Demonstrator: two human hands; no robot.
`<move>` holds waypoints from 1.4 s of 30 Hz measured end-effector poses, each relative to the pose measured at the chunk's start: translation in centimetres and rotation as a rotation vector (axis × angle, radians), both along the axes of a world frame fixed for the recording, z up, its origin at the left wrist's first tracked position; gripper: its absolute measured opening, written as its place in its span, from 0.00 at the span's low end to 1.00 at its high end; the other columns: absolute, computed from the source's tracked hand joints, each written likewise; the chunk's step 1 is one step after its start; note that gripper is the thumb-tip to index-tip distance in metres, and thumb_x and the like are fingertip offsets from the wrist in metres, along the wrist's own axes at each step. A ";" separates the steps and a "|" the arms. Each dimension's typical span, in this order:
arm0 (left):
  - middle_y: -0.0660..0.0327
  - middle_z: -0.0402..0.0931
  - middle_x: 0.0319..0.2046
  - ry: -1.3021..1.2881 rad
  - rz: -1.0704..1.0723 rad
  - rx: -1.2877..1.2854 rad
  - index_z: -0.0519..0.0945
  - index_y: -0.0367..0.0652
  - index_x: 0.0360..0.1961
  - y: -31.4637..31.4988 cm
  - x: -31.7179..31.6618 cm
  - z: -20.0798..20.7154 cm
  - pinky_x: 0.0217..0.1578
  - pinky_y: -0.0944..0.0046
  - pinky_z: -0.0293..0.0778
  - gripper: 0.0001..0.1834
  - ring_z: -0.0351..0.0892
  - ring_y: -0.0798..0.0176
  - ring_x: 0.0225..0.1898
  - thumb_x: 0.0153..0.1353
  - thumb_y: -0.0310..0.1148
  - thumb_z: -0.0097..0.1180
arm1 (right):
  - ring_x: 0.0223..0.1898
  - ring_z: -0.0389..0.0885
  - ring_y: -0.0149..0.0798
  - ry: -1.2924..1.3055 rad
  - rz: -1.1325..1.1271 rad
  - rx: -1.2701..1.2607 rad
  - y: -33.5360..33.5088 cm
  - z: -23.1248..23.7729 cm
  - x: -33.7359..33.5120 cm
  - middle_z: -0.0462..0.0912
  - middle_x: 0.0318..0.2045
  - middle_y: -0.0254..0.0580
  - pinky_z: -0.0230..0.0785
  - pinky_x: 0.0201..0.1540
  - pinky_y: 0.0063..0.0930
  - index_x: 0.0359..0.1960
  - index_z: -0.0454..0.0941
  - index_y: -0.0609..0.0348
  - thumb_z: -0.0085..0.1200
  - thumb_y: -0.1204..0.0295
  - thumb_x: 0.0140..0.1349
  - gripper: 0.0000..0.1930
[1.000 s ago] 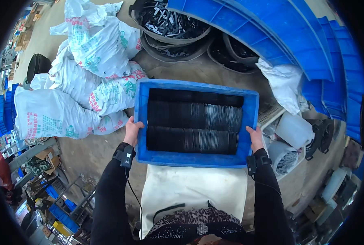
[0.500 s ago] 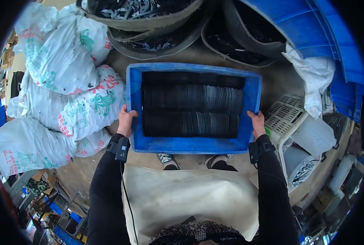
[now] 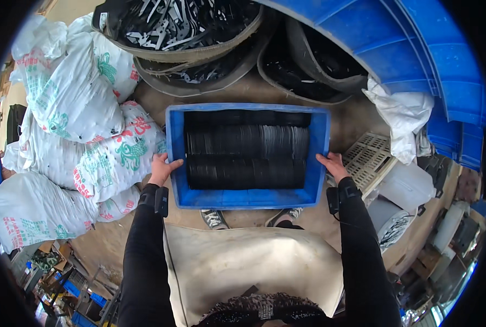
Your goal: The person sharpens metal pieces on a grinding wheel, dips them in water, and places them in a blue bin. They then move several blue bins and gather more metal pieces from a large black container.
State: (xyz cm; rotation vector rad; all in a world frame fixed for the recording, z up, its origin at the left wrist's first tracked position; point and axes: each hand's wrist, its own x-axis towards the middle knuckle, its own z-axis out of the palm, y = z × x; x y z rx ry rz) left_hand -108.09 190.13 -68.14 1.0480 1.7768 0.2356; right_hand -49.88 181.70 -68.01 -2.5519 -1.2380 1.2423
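Between my arms is a blue plastic crate [image 3: 243, 200], filled with rows of thin black flat pieces [image 3: 243, 140] packed on edge. My left hand [image 3: 162, 168] grips the crate's left wall, its thumb over the rim and its fingers hidden outside. On the opposite side my right hand [image 3: 334, 165] holds the right wall, the thumb likewise on the rim. Below the crate's near edge both of my shoes show on the floor. Whether the crate hangs or rests on the floor, I cannot tell.
White woven sacks [image 3: 68, 109] are piled at the left. Beyond the crate stand dark tubs [image 3: 199, 54] with black and grey scrap pieces. At the right are a cream slotted basket [image 3: 363, 158], a translucent container [image 3: 406, 185], a crumpled white sack [image 3: 401, 117] and large blue bins [image 3: 444, 60].
The crate looks slightly smaller and its far edge sits lower in the picture, with both hands still on it. My view has shifted a little, showing more of the tubs and shoes.
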 end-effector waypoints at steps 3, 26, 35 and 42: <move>0.43 0.66 0.55 0.534 -0.390 0.252 0.79 0.41 0.47 -0.2 -0.2 0.8 0.53 0.52 0.68 0.35 0.67 0.41 0.55 0.43 0.54 0.69 | 0.47 0.71 0.53 -0.052 0.034 0.079 1.0 1.9 0.4 0.74 0.43 0.58 0.65 0.51 0.38 0.41 0.78 0.63 0.60 0.50 0.53 0.26; 0.58 0.79 0.26 0.163 0.453 -0.269 0.75 0.38 0.43 -20.0 -12.3 40.8 0.19 0.61 0.73 0.16 0.79 0.60 0.23 0.57 0.36 0.60 | 0.33 0.72 0.25 0.474 -0.579 0.359 -8.0 46.9 3.5 0.77 0.33 0.30 0.68 0.32 0.22 0.52 0.71 0.56 0.56 0.54 0.61 0.24; 0.62 0.80 0.27 0.141 0.300 -0.437 0.73 0.46 0.44 -19.6 1.1 49.6 0.17 0.68 0.64 0.15 0.77 0.66 0.22 0.60 0.41 0.54 | 0.61 0.64 0.52 0.903 -1.399 0.785 0.5 59.6 22.2 0.56 0.63 0.63 0.69 0.55 0.45 0.66 0.42 0.69 0.58 0.37 0.50 0.58; 0.64 0.80 0.28 0.152 0.255 -0.303 0.74 0.47 0.43 -14.9 4.2 53.1 0.19 0.68 0.66 0.14 0.78 0.68 0.23 0.60 0.42 0.54 | 0.62 0.58 0.43 1.122 -1.228 1.015 4.4 62.4 27.5 0.59 0.64 0.31 0.58 0.57 0.62 0.63 0.59 0.38 0.48 0.40 0.60 0.33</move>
